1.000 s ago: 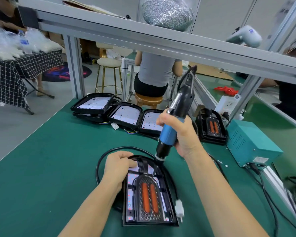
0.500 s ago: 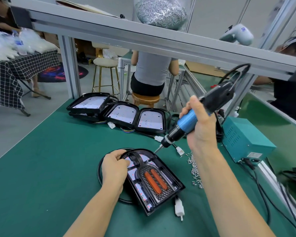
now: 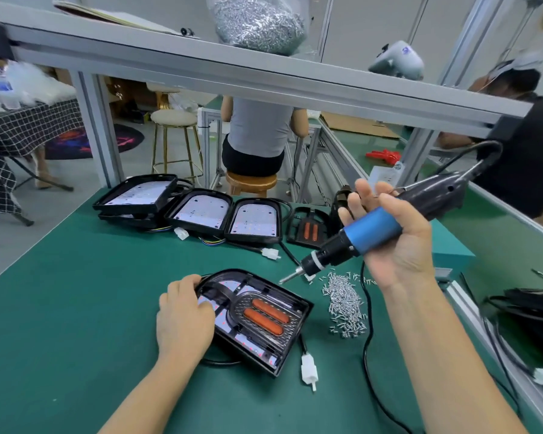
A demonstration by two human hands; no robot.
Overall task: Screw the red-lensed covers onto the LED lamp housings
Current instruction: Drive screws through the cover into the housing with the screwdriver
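Head view: the lamp housing (image 3: 257,324) with its red-lensed cover (image 3: 265,316) lies flat on the green bench (image 3: 76,308), turned at an angle, rounded end toward the left. The left hand (image 3: 182,321) rests on that rounded end, its grip curled over the rim with the thumb on the cover. The right hand (image 3: 392,242) is raised above the bench, palm up, its grip wrapped round the blue barrel of the electric screwdriver (image 3: 373,230); the bit points down-left, hanging above the bench near a heap of loose screws (image 3: 345,305), clear of the housing. A white connector (image 3: 308,369) lies just beside the housing's near corner. Open housings (image 3: 201,211) sit in a row at the far edge, a spare cover (image 3: 308,228) beside them
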